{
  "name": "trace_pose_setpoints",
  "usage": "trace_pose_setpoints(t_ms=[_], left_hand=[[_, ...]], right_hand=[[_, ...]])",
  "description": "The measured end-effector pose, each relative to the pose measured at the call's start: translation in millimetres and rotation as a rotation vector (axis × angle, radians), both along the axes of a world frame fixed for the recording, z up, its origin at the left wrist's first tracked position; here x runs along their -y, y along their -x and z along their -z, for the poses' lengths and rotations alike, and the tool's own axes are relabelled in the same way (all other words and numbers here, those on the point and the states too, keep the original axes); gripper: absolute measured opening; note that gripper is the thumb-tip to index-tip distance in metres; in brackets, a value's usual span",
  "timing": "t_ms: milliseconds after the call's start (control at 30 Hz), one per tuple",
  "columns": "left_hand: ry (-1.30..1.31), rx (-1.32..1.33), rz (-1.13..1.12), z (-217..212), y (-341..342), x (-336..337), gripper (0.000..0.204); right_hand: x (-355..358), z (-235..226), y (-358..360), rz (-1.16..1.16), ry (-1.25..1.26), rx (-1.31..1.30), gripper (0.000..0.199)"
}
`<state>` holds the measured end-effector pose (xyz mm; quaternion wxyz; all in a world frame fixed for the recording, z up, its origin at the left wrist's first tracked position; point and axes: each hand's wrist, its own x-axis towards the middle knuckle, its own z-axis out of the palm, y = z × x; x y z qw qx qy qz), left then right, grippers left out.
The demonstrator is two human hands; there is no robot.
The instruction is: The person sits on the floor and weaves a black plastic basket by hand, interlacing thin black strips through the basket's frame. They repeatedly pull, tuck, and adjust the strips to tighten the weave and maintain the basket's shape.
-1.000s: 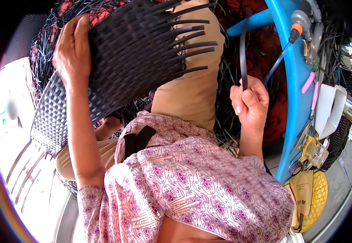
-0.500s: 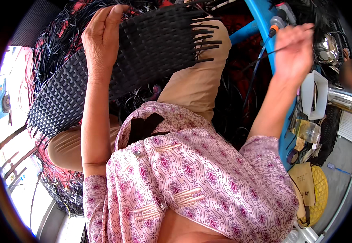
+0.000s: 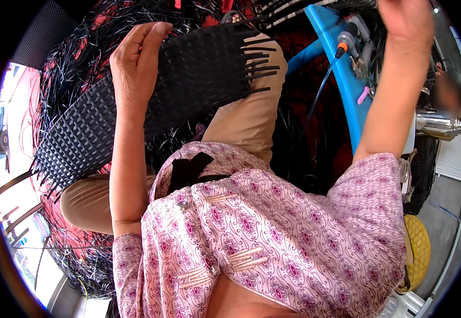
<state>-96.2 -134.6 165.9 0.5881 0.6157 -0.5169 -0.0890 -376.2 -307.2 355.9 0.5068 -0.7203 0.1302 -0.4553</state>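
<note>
A curved black woven plastic-strip panel (image 3: 201, 71) is spread across the lap, partly over tan trousers (image 3: 257, 127). Its tight basket weave is glossed by light toward the left end, and its right edge is finished in loose strip ends (image 3: 262, 70). The left hand (image 3: 135, 63) is laid at the upper edge, thumb and fingers drawn together; whether anything is pinched cannot be told. The right hand (image 3: 408, 18) is raised, cut off by the frame, its grip hidden.

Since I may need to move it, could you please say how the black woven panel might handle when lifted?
The black woven panel probably flexes without flopping, as it spans both trouser legs. Its strip ends may snag, since they jut out loose.
</note>
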Motion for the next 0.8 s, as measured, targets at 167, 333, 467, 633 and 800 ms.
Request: trace_pose_setpoints(t_ms=[167, 333, 467, 633, 800], left_hand=[[-0.041, 0.071, -0.046, -3.4, -3.9, -23.5, 0.02], [-0.266, -0.171, 0.036, 18.3, 1.6, -71.2, 0.022], [-0.329, -0.191, 0.17, 16.5, 7.9, -73.7, 0.026], [0.001, -0.596, 0.367, -16.0, 10.2, -58.3, 0.049], [0.095, -0.825, 0.317, -25.0, 2.3, -72.0, 0.032]], right_hand=[[-8.0, 35.2, -0.5, 0.038, -0.266, -0.074, 0.009], [4.4, 33.7, 14.3, 0.086, -0.264, -0.005, 0.008], [-5.7, 34.1, 8.4, 0.162, -0.298, -0.056, 0.008], [-43.5, 72.4, -37.9, -0.07, -0.274, -0.354, 0.02], [-118.7, 118.6, -99.5, -0.127, -0.181, -0.759, 0.02]])
